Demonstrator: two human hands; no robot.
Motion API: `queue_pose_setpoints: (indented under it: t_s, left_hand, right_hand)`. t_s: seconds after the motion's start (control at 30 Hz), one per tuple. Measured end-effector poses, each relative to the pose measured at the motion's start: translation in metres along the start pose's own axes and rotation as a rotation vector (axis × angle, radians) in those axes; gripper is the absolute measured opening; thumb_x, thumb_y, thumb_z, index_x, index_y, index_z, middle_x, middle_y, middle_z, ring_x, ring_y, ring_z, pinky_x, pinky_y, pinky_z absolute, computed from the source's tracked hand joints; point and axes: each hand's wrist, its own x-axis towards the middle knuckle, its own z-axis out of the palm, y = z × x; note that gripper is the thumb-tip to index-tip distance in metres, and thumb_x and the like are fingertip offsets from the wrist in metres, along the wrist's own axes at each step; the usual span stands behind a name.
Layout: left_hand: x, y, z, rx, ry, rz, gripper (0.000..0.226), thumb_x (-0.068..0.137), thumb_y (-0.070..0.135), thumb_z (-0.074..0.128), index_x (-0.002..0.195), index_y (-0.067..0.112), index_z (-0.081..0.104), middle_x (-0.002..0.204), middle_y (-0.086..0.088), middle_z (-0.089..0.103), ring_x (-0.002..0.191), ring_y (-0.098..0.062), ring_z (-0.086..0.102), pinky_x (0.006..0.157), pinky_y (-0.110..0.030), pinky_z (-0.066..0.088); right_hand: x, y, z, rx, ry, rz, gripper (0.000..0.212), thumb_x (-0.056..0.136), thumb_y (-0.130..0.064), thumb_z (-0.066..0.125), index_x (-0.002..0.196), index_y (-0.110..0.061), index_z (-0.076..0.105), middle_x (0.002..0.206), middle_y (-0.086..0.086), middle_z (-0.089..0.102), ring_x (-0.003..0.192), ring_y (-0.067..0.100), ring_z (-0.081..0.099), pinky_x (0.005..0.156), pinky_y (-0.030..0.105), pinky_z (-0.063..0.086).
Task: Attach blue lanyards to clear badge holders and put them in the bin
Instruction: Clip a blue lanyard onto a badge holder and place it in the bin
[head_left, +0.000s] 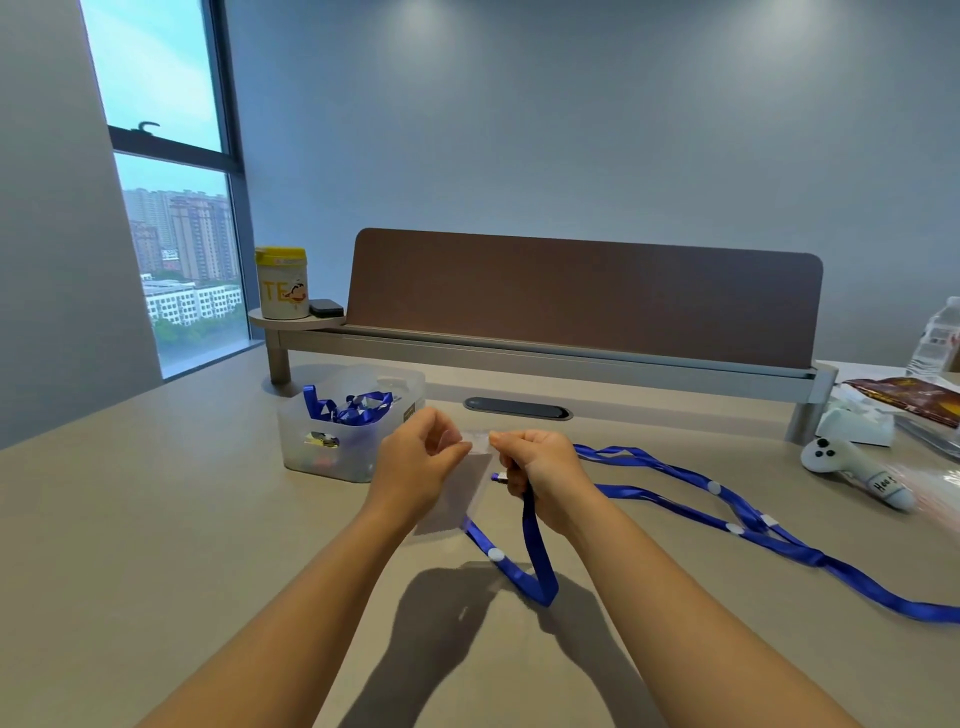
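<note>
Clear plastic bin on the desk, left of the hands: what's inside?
The clear plastic bin holds bunched blue lanyards, one end sticking above the rim, and small multicoloured bits low down, blurred through the frosted wall. Whether badge holders are attached cannot be told.

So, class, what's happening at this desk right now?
A person holds a clear badge holder up by its top edge with the left hand and right hand. The right hand also grips a blue lanyard near its clip, seemingly about to attach it. A clear bin behind already contains blue lanyards, and more loose lanyards lie on the table to the right.
</note>
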Motion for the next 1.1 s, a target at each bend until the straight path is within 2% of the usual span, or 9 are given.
queue_pose_setpoints:
  t_s: [0.1, 0.2, 0.3, 0.43, 0.57, 0.7, 0.83, 0.97, 1.1]
  left_hand:
    - [-0.001, 0.001, -0.002, 0.037, 0.037, 0.097, 0.006, 0.081, 0.009, 0.059, 0.083, 0.004, 0.055, 0.084, -0.015, 0.061, 0.079, -0.019, 0.054, 0.063, -0.013, 0.042]
    - [-0.002, -0.002, -0.004, 0.131, 0.048, 0.197, 0.010, 0.081, 0.007, 0.059, 0.085, -0.001, 0.058, 0.087, -0.022, 0.066, 0.076, -0.021, 0.055, 0.066, -0.023, 0.046]
    - [-0.002, -0.007, -0.005, 0.260, 0.033, 0.293, 0.008, 0.079, 0.006, 0.061, 0.083, -0.001, 0.059, 0.084, -0.021, 0.067, 0.072, -0.026, 0.059, 0.066, -0.029, 0.049]
    - [-0.004, -0.010, -0.006, 0.430, -0.001, 0.378, 0.011, 0.070, 0.002, 0.070, 0.074, 0.002, 0.060, 0.070, -0.018, 0.069, 0.057, -0.029, 0.063, 0.056, -0.024, 0.046]
    - [-0.005, -0.017, -0.003, 0.477, 0.006, 0.383, 0.017, 0.064, 0.001, 0.074, 0.068, 0.005, 0.059, 0.060, -0.015, 0.068, 0.047, -0.024, 0.061, 0.049, -0.021, 0.045]
    - [-0.006, -0.023, -0.006, 0.473, 0.015, 0.297, 0.014, 0.068, 0.003, 0.073, 0.072, 0.003, 0.059, 0.067, -0.018, 0.069, 0.055, -0.027, 0.063, 0.053, -0.023, 0.046]
    - [-0.005, -0.027, -0.013, 0.426, 0.057, 0.163, 0.013, 0.081, 0.011, 0.060, 0.089, 0.001, 0.059, 0.095, -0.019, 0.068, 0.082, -0.030, 0.062, 0.067, -0.025, 0.043]
    - [-0.003, -0.037, -0.006, 0.434, -0.002, 0.127, 0.016, 0.084, 0.018, 0.056, 0.095, 0.005, 0.057, 0.099, -0.015, 0.067, 0.084, -0.024, 0.060, 0.070, -0.021, 0.042]
    - [0.004, -0.050, -0.001, 0.435, -0.023, 0.102, 0.018, 0.084, 0.019, 0.056, 0.097, 0.006, 0.057, 0.100, -0.014, 0.067, 0.085, -0.023, 0.060, 0.071, -0.019, 0.041]
  right_hand:
    - [0.001, 0.000, 0.001, -0.136, 0.019, -0.050, 0.022, 0.088, -0.015, 0.056, 0.066, -0.011, 0.054, 0.061, 0.001, 0.046, 0.053, 0.009, 0.037, 0.052, 0.019, 0.035]
    - [0.002, 0.000, 0.006, -0.381, 0.058, -0.181, 0.015, 0.087, -0.013, 0.056, 0.086, 0.001, 0.062, 0.070, 0.002, 0.054, 0.060, 0.009, 0.045, 0.054, 0.018, 0.038]
    - [0.002, 0.002, 0.010, -0.613, 0.079, -0.303, 0.021, 0.087, -0.012, 0.054, 0.096, 0.005, 0.062, 0.094, 0.016, 0.063, 0.075, 0.016, 0.050, 0.058, 0.020, 0.039]
    - [0.001, 0.000, 0.009, -0.796, -0.001, -0.342, 0.021, 0.088, -0.011, 0.053, 0.099, 0.004, 0.062, 0.073, 0.002, 0.051, 0.064, 0.010, 0.044, 0.055, 0.014, 0.034]
    - [0.002, 0.000, 0.008, -0.955, -0.060, -0.349, 0.020, 0.088, -0.012, 0.051, 0.101, 0.000, 0.060, 0.083, 0.010, 0.053, 0.074, 0.016, 0.047, 0.057, 0.016, 0.036]
    - [0.006, 0.010, 0.003, -1.101, -0.087, -0.336, 0.018, 0.089, -0.011, 0.050, 0.100, -0.002, 0.061, 0.102, 0.016, 0.065, 0.080, 0.020, 0.054, 0.071, 0.027, 0.046]
    - [0.016, 0.024, -0.005, -0.924, -0.034, -0.267, 0.024, 0.094, -0.014, 0.043, 0.112, -0.004, 0.056, 0.107, 0.013, 0.062, 0.074, 0.011, 0.048, 0.067, 0.022, 0.041]
    - [0.035, 0.037, 0.001, -0.644, -0.027, -0.078, 0.030, 0.095, -0.005, 0.036, 0.122, -0.005, 0.050, 0.111, 0.013, 0.057, 0.084, 0.012, 0.052, 0.078, 0.026, 0.048]
    - [0.049, 0.052, 0.010, -0.597, -0.028, -0.004, 0.028, 0.090, -0.004, 0.049, 0.117, -0.004, 0.058, 0.106, 0.013, 0.063, 0.092, 0.019, 0.060, 0.082, 0.028, 0.051]
